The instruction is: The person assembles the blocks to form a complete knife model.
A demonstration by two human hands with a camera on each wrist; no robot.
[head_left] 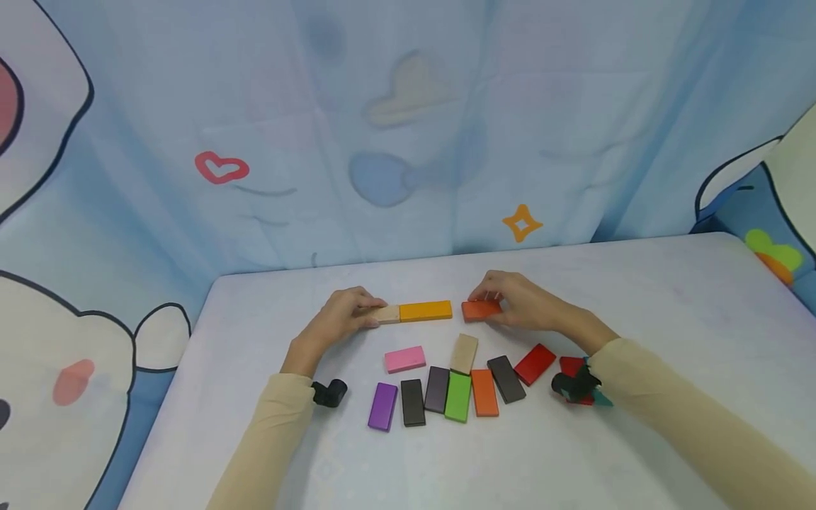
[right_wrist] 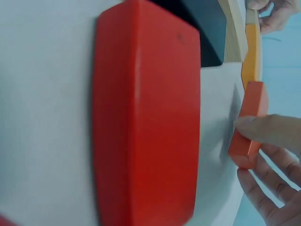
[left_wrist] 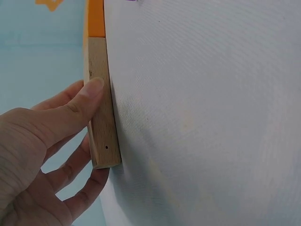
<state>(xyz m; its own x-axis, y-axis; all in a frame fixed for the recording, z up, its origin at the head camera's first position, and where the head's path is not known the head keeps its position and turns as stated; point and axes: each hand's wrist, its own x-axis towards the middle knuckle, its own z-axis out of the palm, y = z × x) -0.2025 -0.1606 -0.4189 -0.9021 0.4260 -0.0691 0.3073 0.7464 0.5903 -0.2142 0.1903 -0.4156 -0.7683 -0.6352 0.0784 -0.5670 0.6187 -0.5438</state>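
Observation:
In the head view my left hand (head_left: 341, 319) pinches a natural wood block (head_left: 386, 314) lying flat, thumb on the near side and fingers behind. The wood block's right end meets a yellow-orange block (head_left: 425, 311), as the left wrist view also shows with the wood block (left_wrist: 99, 125) and the yellow-orange one (left_wrist: 96, 19). To the right, past a small gap, my right hand (head_left: 525, 301) grips an orange-red block (head_left: 479, 310) between thumb and fingers. The right wrist view shows this orange-red block (right_wrist: 252, 103) in line with the yellow-orange one.
Nearer me lie a pink block (head_left: 404, 359), a purple one (head_left: 382, 406), a green one (head_left: 457, 397), an orange one (head_left: 485, 393), a wood one (head_left: 464, 353), a red one (head_left: 535, 364) and several dark ones. More red and teal pieces sit under the right wrist camera (head_left: 576, 384).

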